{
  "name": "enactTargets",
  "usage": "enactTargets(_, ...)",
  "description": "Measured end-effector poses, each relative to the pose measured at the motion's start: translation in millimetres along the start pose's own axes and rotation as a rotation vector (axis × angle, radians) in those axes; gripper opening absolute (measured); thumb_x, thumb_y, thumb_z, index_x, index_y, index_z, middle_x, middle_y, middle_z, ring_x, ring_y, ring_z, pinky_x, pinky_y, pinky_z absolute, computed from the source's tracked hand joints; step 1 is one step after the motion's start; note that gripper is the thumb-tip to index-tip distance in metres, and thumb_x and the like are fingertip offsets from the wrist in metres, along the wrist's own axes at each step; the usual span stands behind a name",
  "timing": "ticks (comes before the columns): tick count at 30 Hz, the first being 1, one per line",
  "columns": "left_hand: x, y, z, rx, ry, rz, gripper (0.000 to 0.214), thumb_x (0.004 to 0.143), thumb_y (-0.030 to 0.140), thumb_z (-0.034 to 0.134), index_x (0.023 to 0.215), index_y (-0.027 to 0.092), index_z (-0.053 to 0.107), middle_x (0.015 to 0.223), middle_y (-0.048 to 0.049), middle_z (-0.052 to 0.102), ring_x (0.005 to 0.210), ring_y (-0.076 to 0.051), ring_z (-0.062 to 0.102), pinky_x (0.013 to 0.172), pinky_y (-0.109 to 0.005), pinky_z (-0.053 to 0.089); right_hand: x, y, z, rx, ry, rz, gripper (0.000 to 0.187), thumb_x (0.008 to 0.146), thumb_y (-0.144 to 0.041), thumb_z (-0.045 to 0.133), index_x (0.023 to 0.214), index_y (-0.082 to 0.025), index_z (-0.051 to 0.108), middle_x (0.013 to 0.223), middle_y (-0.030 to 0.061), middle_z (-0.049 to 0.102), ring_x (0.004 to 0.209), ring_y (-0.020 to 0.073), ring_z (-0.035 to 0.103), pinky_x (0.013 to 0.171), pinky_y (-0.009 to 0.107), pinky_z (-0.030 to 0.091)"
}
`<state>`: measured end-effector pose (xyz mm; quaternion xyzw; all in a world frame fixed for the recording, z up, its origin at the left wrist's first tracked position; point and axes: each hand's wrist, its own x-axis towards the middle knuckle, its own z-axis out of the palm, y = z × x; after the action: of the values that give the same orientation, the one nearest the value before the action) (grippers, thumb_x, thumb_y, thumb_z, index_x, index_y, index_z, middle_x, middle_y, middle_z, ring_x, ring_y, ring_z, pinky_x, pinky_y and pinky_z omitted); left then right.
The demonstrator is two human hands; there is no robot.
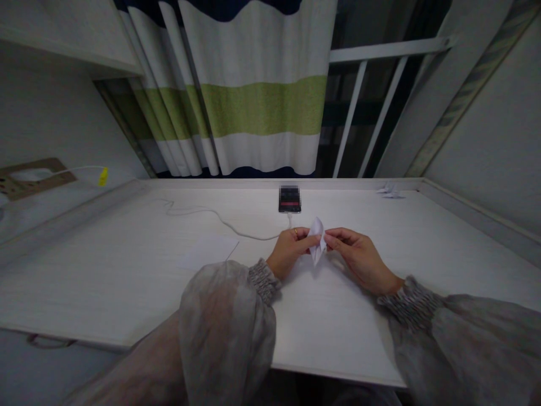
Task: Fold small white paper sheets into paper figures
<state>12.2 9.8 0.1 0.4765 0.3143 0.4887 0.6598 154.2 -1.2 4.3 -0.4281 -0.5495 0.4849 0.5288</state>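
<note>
A small piece of folded white paper (316, 226) is held up over the white desk, with pointed ends at top and bottom. My left hand (291, 246) pinches its left side between thumb and fingers; a ring shows on one finger. From the other side, my right hand (358, 255) grips the paper's right edge with thumb and fingertips. Both hands are close together above the desk (329, 332). The inner folds of the paper are too small to make out.
A phone (289, 199) with a white cable (220, 219) lies beyond my hands. Several folded paper pieces (389, 190) sit at the back right corner. A white sheet (207, 249) is left of my left arm. A curtain (262, 107) and window bars (353, 113) stand behind the desk.
</note>
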Motion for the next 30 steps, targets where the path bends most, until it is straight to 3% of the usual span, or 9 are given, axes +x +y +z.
enactTargets(5,-1.8,2.1,2.5,-0.065,-0.012,-0.002,0.031,0.058,0.037,0.070,0.069,0.009,0.064,0.062,-0.0030,0.060,0.058,-0.010,0.053,0.066,-0.028,0.043,2.2,2.2,-2.1,-0.017,0.011,-0.011,0.025,0.058,-0.040,0.071,0.068,-0.018,0.066,0.060,-0.0013,0.058,0.057,0.0105,0.048,0.058,0.026,0.040)
enactTargets(17,1.5,-5.6,-3.9,0.020,-0.064,-0.042,0.027,0.050,0.018,0.072,0.075,0.010,0.064,0.064,-0.0009,0.061,0.059,-0.009,0.053,0.062,-0.023,0.039,0.6,3.3,-3.1,-0.109,0.012,-0.018,0.029,0.055,-0.041,0.072,0.068,-0.017,0.064,0.064,0.0008,0.062,0.057,0.0116,0.052,0.056,0.027,0.039)
enactTargets(25,2.3,-7.4,-4.9,0.042,-0.042,-0.041,0.031,0.048,0.023,0.075,0.073,0.010,0.061,0.063,0.0000,0.060,0.057,-0.008,0.052,0.060,-0.023,0.038,0.2,2.0,-1.6,-0.171,0.028,-0.029,0.030,0.056,-0.044,0.070,0.061,-0.017,0.058,0.058,-0.0011,0.057,0.052,0.0099,0.047,0.051,0.025,0.036)
enactTargets(30,3.8,-10.1,-7.0,0.077,-0.028,-0.044,0.030,0.049,0.024,0.075,0.071,0.010,0.060,0.062,0.0001,0.059,0.054,-0.007,0.050,0.056,-0.021,0.035,-0.3,1.3,-1.2,-0.153,0.021,0.046,0.032,0.054,-0.044,0.071,0.061,-0.016,0.057,0.053,-0.0033,0.053,0.046,0.0075,0.041,0.045,0.023,0.029)
